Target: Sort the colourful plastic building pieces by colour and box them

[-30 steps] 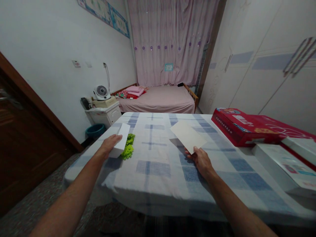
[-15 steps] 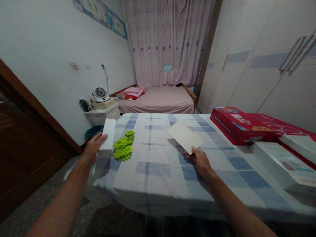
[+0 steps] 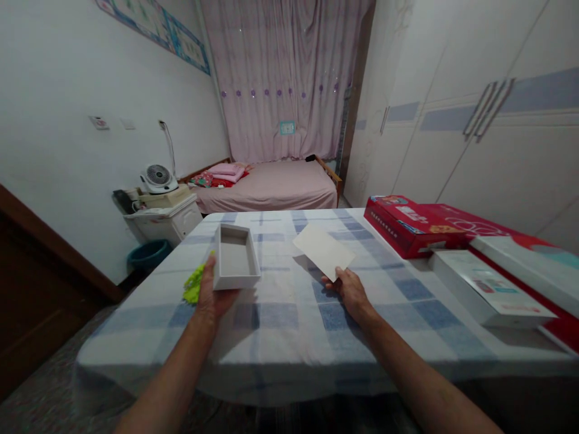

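My left hand [image 3: 212,295] holds a small white box tray [image 3: 235,258] from below, its open side up and nothing in it. Just left of that hand, a heap of bright green pieces [image 3: 194,287] lies on the checked tablecloth [image 3: 280,313]. My right hand [image 3: 349,290] pinches the near corner of a flat cream-white lid or card [image 3: 323,251], held tilted a little above the cloth. The two hands are about a hand's width apart.
A red flat box [image 3: 414,224] and white boxes [image 3: 491,289] lie along the table's right side. Beyond the table are a pink bed [image 3: 271,185], a white cabinet with a small fan [image 3: 158,178], a teal bin [image 3: 147,253] and wardrobe doors [image 3: 474,132].
My left hand has swung the white tray from the table's left edge back over the cloth and turned it open side up. The green pieces stay on the cloth. The camera has turned left.
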A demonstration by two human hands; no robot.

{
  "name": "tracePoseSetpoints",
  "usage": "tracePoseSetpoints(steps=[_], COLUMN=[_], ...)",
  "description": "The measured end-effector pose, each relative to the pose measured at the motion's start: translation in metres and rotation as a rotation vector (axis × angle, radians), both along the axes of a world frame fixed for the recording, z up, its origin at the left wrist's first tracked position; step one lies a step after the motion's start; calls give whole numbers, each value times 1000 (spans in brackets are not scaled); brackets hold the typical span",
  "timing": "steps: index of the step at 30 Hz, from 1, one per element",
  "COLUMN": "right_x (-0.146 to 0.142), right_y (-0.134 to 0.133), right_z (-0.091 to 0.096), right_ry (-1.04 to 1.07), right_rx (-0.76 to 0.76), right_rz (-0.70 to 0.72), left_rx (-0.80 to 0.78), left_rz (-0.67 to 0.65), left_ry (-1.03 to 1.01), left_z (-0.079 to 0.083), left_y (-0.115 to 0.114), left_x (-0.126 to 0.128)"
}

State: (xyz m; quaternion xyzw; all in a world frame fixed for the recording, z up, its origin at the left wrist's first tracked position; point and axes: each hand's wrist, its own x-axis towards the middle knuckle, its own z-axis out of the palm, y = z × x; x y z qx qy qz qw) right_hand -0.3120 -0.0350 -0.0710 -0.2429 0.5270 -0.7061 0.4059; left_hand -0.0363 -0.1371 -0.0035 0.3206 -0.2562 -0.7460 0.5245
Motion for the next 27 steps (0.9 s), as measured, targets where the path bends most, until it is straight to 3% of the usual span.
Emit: tracePoseSetpoints(steps=[6,10,16,21,27], right_x=[1,13,40,47,37], right_y=[9,13,7,1,14], right_z=[21,24,19,18,22], right_ry=[-334,-215,123,400,370], right_rx=[51,94,119,73,55], right_rz=[-65,-10,76,80,112], left_rx=[155,164,140,45,104], left_rz=[-235,-316,-284,-247,-56], left_ry=[145,119,51,-69,9], left_z=[-31,-39,-41,-49,-45], left_y=[5,11,24,30,5], left_x=[-72,-93,-99,-96,-93])
